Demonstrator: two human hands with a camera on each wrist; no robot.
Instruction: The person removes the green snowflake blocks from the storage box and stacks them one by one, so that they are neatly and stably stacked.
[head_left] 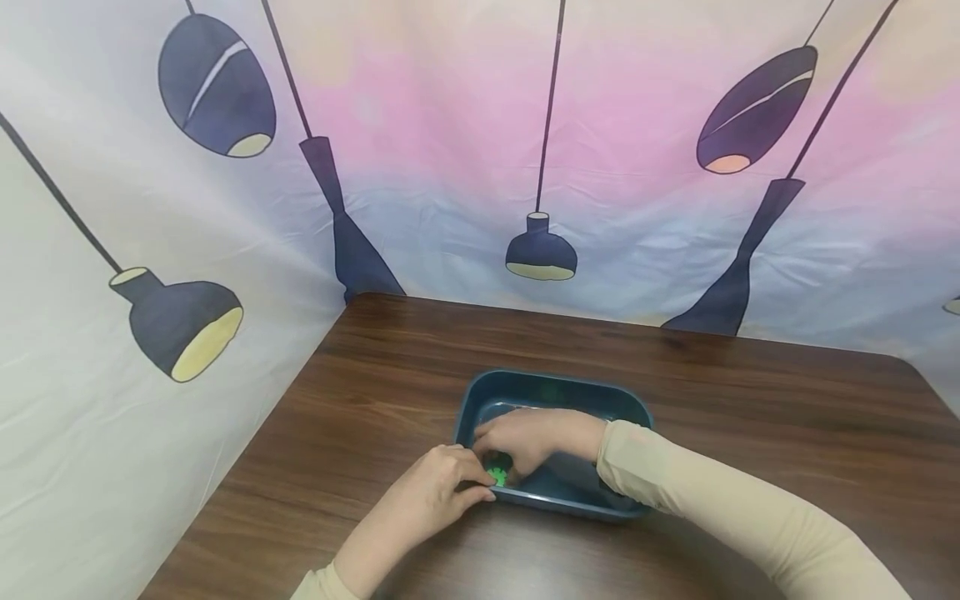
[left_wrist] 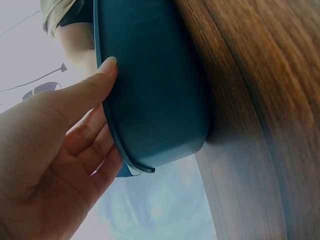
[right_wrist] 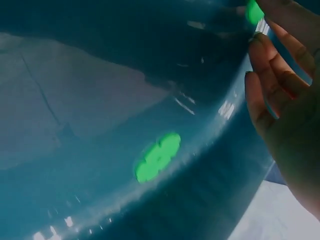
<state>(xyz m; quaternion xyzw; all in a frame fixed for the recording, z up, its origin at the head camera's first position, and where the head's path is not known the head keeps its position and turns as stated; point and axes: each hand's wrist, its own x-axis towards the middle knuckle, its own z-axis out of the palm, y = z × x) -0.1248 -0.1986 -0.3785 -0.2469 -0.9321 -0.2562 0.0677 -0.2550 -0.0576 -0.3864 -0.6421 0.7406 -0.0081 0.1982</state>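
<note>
My left hand (head_left: 442, 487) grips the near left rim of a dark teal plastic basin (head_left: 570, 502). In the left wrist view its thumb (left_wrist: 95, 85) presses the outer wall while the other fingers reach over the rim. My right hand (head_left: 525, 437) is down inside the basin's left end, its fingers bent around a small bright green notched disc (head_left: 497, 477). The right wrist view shows green plastic (right_wrist: 254, 12) at those fingertips, partly hidden by a finger. Apart from that hand, a green notched disc (right_wrist: 157, 157) lies on the basin floor near the wall.
The basin stands on a dark brown wooden table (head_left: 390, 367). A fabric backdrop (head_left: 450, 150) printed with hanging lamps rises behind the table and along its left side. My right sleeve (head_left: 720, 483) crosses over the basin's right end.
</note>
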